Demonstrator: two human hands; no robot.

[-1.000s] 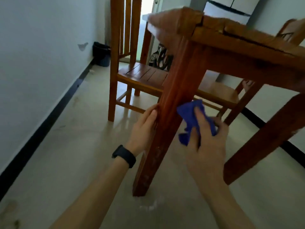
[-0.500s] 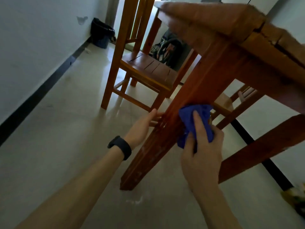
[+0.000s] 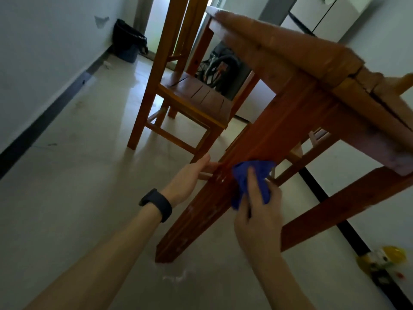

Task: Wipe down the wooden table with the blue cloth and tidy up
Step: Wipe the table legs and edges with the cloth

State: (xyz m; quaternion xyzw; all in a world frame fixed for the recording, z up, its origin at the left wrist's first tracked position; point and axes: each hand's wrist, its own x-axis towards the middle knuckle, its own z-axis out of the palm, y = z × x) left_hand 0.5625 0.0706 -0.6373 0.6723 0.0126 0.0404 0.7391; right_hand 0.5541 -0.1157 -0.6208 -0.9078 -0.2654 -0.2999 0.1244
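I look from low down at the wooden table [image 3: 297, 52]; its near leg [image 3: 223, 189] slants down to the floor at centre. My right hand [image 3: 259, 211] grips the bunched blue cloth [image 3: 250, 175] and presses it against the right face of that leg. My left hand [image 3: 190, 177], a black band on its wrist, rests against the leg's left face with the fingers wrapped behind it, their tips hidden. A second table leg [image 3: 344, 209] crosses at the right.
A wooden chair [image 3: 192, 95] stands just behind the leg. A dark bin [image 3: 129, 41] sits in the far left corner by the wall. Dark wheeled gear [image 3: 221, 68] is under the table's far end. Yellow clutter [image 3: 384, 260] lies on the floor at right.
My right hand has slid the blue cloth a little down the leg. The camera has dipped and tilted further; my left hand stays on the leg.
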